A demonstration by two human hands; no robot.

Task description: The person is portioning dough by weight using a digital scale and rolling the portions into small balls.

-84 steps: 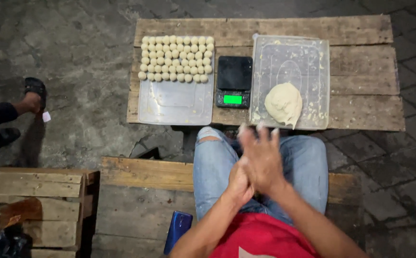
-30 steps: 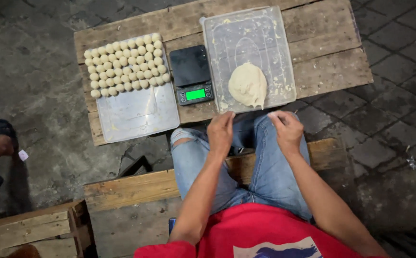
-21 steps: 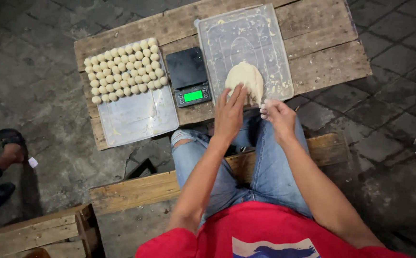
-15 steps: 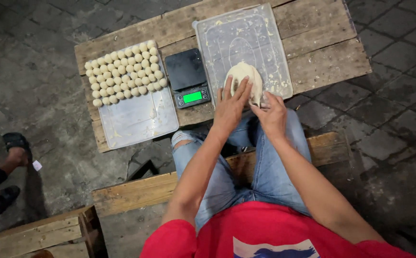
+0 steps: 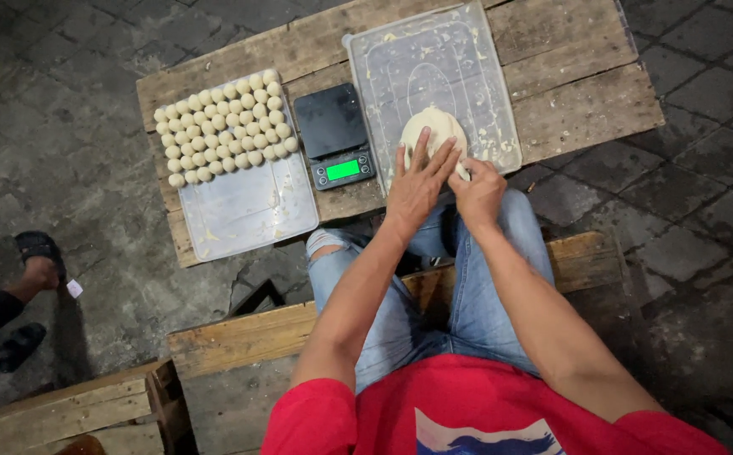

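Pale round dough lump (image 5: 434,126), lying at the near end of the clear flat plastic tray (image 5: 468,50) on the right part of the rough wooden desk (image 5: 585,76). Looks soft and squashy, a bit sticky too, going by the smears and crumbs left all over that tray. Probably not heavy, but floppy: likely to sag or stretch if lifted by one edge. Best taken from below with both palms, or pinched at the rim to pull off a small bit.

Left hand (image 5: 417,181) lying flat on the near left side of the lump, grip spread, fingers long and fanned out. Right hand (image 5: 478,192) just beside it, touching the near right edge, fingers curled in. Pinching a bit of dough or only pressing on it: cannot tell from here.

Left of the tray, a black kitchen scale with a green lit screen (image 5: 333,135). Further left, a second clear plastic tray (image 5: 248,215) with many small pale dough balls (image 5: 223,126) packed in neat rows at its far end. Near end of that tray bare.

Low wooden bench (image 5: 240,337) under the blue jeans. Far off at the left edge, another person's foot in a dark sandal (image 5: 38,261) on the stone floor.
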